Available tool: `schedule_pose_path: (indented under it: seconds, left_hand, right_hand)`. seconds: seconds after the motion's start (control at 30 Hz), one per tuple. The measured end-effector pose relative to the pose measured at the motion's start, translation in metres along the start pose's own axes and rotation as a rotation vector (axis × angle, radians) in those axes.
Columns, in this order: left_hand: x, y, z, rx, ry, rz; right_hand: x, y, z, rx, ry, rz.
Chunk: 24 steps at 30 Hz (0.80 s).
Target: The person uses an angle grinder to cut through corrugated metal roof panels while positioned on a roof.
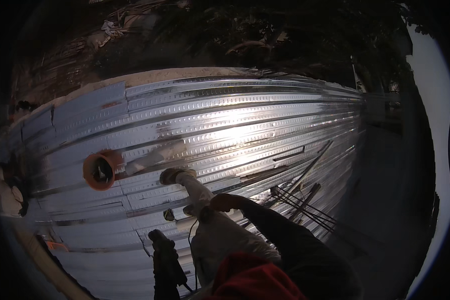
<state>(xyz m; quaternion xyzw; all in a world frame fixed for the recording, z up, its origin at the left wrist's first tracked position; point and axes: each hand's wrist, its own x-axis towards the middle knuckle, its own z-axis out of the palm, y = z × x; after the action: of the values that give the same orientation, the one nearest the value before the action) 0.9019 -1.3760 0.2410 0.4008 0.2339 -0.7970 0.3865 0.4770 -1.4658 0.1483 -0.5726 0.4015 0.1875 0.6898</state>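
My left hand (165, 257) is in deep shadow at the lower middle. It appears closed round a dark, long-bodied corded power tool (176, 272), whose exact kind I cannot make out. Farther right, my right hand (225, 202) is closed beside my bent knee. A small dark thing shows by its fingers, too dim to name. From near there a thin black cord (191, 245) hangs down in front of my pale trousers. My shoe (171, 175) rests on shiny ribbed metal decking (200, 117).
An orange bucket (103, 171) with dark contents stands left of my foot. Thin metal rods (310, 210) and long strips (312, 165) lie to the right. A small orange thing (57, 246) lies at the lower left. Past the decking's far edge is dark ground with debris.
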Motion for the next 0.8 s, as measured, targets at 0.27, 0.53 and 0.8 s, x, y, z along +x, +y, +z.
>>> schedule_pose_path:
  seconds: [0.27,0.53,0.8]
  left_hand:
    - [0.036,0.041,0.106,0.299,0.117,0.087]
    - [0.063,0.026,0.174,0.46,0.103,0.094]
    - [0.044,0.033,0.176,0.464,0.111,0.13]
  right_hand:
    - [-0.141,0.063,-0.04,0.246,0.072,0.292]
    - [-0.126,0.011,0.041,0.671,0.367,-0.173]
    - [-0.158,0.063,0.043,0.62,0.067,0.07]
